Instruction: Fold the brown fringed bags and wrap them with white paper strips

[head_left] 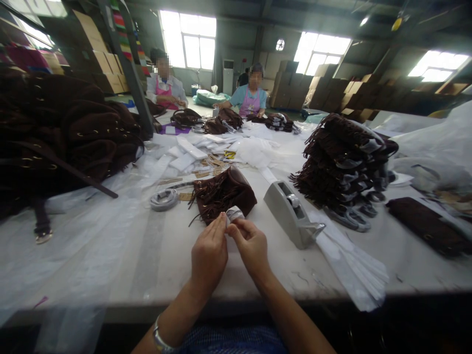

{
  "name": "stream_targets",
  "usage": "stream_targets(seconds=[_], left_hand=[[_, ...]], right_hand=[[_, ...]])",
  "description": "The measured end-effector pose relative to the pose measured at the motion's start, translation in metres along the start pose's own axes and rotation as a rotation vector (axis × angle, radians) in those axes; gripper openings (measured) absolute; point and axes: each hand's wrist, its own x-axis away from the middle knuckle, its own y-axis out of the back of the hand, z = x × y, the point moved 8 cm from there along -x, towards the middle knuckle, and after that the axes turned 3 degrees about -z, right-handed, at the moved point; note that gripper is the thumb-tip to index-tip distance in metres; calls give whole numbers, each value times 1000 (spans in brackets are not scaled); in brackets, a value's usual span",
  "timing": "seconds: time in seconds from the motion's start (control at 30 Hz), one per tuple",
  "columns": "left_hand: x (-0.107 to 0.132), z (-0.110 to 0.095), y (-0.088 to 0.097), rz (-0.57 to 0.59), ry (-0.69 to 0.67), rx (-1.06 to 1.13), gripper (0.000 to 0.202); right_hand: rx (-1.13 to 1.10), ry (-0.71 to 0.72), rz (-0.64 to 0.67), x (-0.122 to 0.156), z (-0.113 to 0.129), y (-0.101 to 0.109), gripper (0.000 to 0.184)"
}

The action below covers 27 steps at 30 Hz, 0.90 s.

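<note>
A dark brown fringed bag lies on the table just beyond my hands. Between my fingertips is a small piece wrapped in whitish material, at the bag's near edge; what lies inside the wrapping I cannot make out. My left hand presses its fingers together against the left side of this piece. My right hand pinches it between thumb and curled fingers from the right. Left of the bag sits a coiled strap in grey wrapping. A grey tape dispenser stands right of my hands.
Fringed brown bags are stacked at the right, with a flat dark brown piece nearby. White strips fan out by the dispenser. A big heap of brown bags fills the left. Two people work across the table among white packets.
</note>
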Motion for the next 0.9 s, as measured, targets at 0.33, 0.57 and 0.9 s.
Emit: stream_targets(seconds=[0.33, 0.57, 0.9], left_hand=[[-18, 26, -4, 113, 392, 587, 38], [-27, 23, -6, 160, 302, 417, 25], [-20, 32, -13, 158, 366, 405, 28]], right_hand=[[-213, -75, 113, -8, -10, 7, 31], [-276, -104, 144, -10, -21, 6, 33], [-73, -98, 76, -5, -16, 21, 28]])
